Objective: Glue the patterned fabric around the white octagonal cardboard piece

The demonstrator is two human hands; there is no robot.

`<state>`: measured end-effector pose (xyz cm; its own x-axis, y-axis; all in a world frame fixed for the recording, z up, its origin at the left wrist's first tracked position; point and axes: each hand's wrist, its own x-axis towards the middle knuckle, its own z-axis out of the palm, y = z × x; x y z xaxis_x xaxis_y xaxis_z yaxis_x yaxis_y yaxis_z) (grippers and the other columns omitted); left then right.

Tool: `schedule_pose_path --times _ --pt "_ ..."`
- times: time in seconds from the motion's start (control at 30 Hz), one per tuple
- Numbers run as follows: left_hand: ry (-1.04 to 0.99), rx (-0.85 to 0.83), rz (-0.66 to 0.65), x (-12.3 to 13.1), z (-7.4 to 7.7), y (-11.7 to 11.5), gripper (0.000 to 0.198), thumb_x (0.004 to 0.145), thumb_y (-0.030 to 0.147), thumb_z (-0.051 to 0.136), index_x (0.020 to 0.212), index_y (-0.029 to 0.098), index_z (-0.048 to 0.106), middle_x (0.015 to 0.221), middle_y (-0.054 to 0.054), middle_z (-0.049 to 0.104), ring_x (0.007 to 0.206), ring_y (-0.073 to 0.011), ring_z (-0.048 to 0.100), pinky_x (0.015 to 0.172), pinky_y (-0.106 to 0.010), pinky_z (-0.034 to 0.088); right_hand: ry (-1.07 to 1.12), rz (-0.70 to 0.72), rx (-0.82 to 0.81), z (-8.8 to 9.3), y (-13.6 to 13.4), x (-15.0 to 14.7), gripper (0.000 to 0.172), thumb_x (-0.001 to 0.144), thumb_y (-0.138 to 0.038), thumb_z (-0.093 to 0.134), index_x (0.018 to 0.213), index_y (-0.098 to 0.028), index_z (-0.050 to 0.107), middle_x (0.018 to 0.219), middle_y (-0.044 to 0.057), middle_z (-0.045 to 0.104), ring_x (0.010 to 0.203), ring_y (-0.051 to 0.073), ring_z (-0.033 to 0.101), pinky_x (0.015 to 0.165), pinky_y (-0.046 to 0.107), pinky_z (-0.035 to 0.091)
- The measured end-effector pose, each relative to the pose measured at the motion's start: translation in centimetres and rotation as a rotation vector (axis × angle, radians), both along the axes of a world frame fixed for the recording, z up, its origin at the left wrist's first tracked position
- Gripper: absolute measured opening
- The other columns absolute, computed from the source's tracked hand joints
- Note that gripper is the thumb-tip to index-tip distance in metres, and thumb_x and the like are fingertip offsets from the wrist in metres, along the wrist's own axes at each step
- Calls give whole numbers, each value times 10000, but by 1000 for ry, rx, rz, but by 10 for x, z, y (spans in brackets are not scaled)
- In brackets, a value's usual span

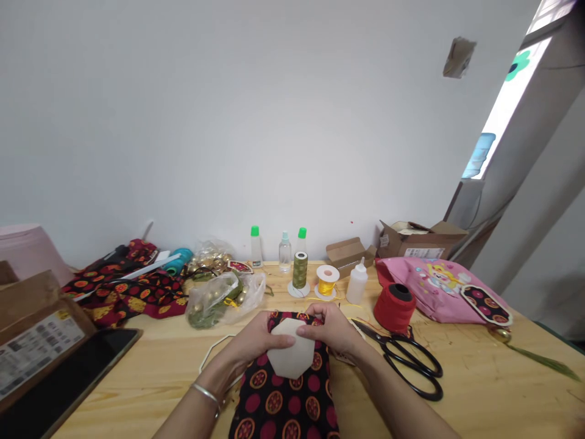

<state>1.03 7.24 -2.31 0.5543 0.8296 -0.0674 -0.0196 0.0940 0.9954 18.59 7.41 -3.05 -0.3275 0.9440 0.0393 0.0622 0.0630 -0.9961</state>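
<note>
A pale, many-sided card piece (292, 360) lies against black fabric (274, 402) patterned with red dots and orange-rimmed circles. My left hand (269, 337) pinches the card and cloth at their upper left, its thumb flat on the card. At the upper right, my right hand (326, 327) grips the same two, thumb on the card and fingers behind the cloth's top edge. The fabric hangs down toward me between my forearms. Black-handled scissors (406, 360) lie to the right of my right hand, blades partly hidden by it.
Behind my hands stand a green thread spool (300, 271), a yellow thread spool (326, 283) and a white squeeze bottle (357, 283). A red thread cone (395, 309) and pink bag (429, 286) sit right. Left are a plastic bag (223, 299), patterned cloth (132, 299) and a carton (41, 335).
</note>
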Motion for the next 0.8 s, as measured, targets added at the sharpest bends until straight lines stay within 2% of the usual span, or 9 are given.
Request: schedule_pose_path --times 0.27,0.43,0.6,0.7,0.8 --pt "-21 -34 37 3 -7 -1 334 572 211 722 873 145 593 772 -12 645 737 -181 565 646 -263 408 -55 -61 32 1 0 -1 309 503 -354 729 577 -166 495 490 -81 397 466 61 322 426 185 234" --pt "-13 -45 4 3 -7 3 301 555 246 729 795 141 582 715 -9 633 670 -173 564 596 -255 401 12 -52 -5 -6 7 3 387 517 -481 703 607 -145 532 502 -61 467 454 56 363 450 191 273" --pt "-26 -36 3 4 -9 5 322 524 247 741 782 130 587 715 -15 644 629 -150 549 567 -238 389 -27 -31 20 8 5 21 432 602 -556 609 643 -126 590 507 -42 484 446 62 382 447 195 290" --pt "-35 -44 -6 5 -10 4 337 527 240 737 813 131 594 721 -13 655 638 -153 557 569 -238 394 -187 -109 109 16 -16 48 364 677 -502 562 663 -141 598 541 -21 516 483 95 439 470 213 330" --pt "-21 -63 -27 6 -12 4 359 544 243 725 858 124 600 757 -34 672 668 -175 573 574 -251 405 -576 -324 308 12 -51 91 248 758 -385 496 711 -171 614 636 19 592 591 150 515 537 243 377"
